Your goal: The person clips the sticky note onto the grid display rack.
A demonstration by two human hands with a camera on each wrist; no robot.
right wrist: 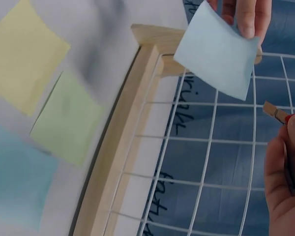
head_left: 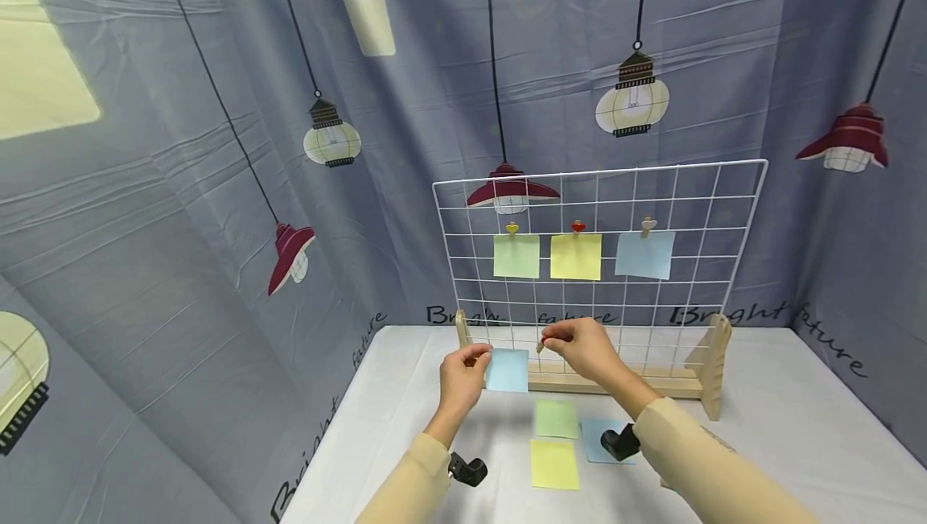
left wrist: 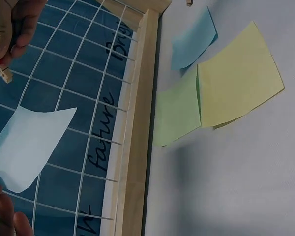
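My left hand [head_left: 462, 381] pinches a light blue sticky note [head_left: 508, 371] by its edge, in front of the lower left of a white wire grid [head_left: 601, 175]. To its right, my right hand [head_left: 587, 351] holds a small wooden clothespin [right wrist: 276, 113] with a red heart between thumb and fingers. In the right wrist view the clothespin's tip points toward the blue note, apart from it. Higher on the grid hang a green note [head_left: 517, 258], a yellow note [head_left: 575, 260] and another blue note [head_left: 644, 257], each under a heart clothespin.
The grid stands in a wooden base [head_left: 713, 367] on a white table [head_left: 405, 419]. Before it lie green notes [head_left: 556, 419], yellow notes [head_left: 554, 466] and blue notes [head_left: 594, 435], the last partly behind my right wrist's camera [head_left: 621, 442]. A patterned grey-blue curtain [head_left: 405, 242] hangs behind.
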